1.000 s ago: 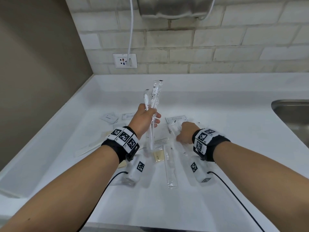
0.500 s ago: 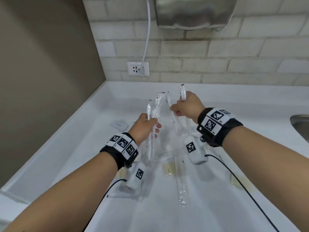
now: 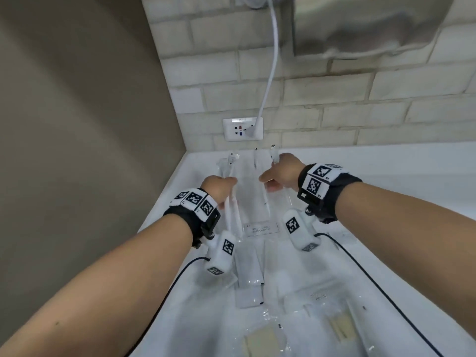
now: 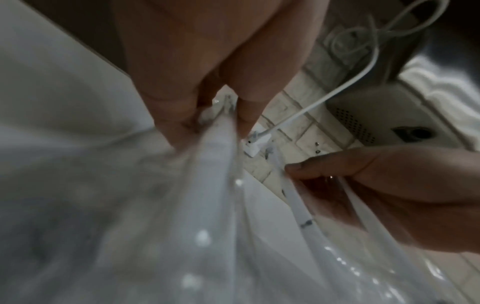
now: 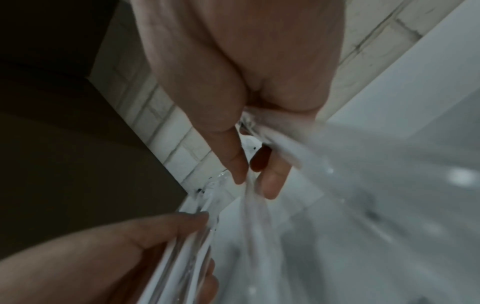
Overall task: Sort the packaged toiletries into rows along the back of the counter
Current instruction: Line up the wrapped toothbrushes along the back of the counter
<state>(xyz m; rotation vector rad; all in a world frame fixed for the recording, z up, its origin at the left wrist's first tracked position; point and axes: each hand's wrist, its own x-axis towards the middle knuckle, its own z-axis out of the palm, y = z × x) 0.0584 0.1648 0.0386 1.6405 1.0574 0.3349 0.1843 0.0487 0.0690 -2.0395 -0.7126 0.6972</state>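
Note:
Toiletries in clear plastic wrappers lie on the white counter point(image 3: 386, 202). My left hand point(image 3: 219, 185) grips wrapped white toothbrushes point(image 3: 231, 163) near the back left corner, their heads toward the brick wall. Just to its right, my right hand point(image 3: 279, 173) holds more wrapped toothbrushes point(image 3: 273, 155), one pinched between thumb and forefinger. The left wrist view shows my left hand point(image 4: 207, 107) curled round its wrappers point(image 4: 215, 164). In the right wrist view my right hand point(image 5: 244, 148) pinches a wrapper point(image 5: 257, 205). Whether the wrappers touch the counter is hidden.
A labelled flat packet point(image 3: 261, 229), long clear packets point(image 3: 248, 274) and beige packets point(image 3: 261, 343) lie nearer me. A brown side wall point(image 3: 77, 124) bounds the left. A socket point(image 3: 243, 128) with a white cable point(image 3: 270, 73) and a steel hand dryer point(image 3: 373, 27) hang on the back wall.
My right hand picked wrapped toothbrushes up off the counter. Both hands then carried their toothbrushes forward and down toward the back left corner.

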